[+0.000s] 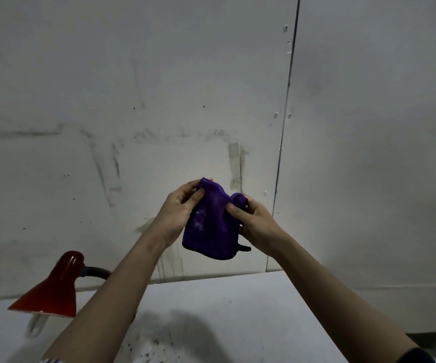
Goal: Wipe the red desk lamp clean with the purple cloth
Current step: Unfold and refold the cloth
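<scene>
**Both hands hold the purple cloth up, lamp low to the left**

The purple cloth (211,221) hangs in the air between the two hands, raised in front of a scuffed grey wall (133,100). The left hand (177,208) grips the cloth's upper left edge, thumb in front and fingers curled behind the fabric. The right hand (253,221) pinches the cloth's upper right corner, its thumb pressed onto the front face; a small dark loop shows at the cloth's lower right edge, just beside that hand's heel. The cloth droops down below both hands and touches nothing else.

The red desk lamp (50,289) sits well below and to the left of the left hand, its shade tilted down over the white bench (238,310), its dark neck curving away behind the left forearm. Dark specks dot the bench beneath the arms.
</scene>
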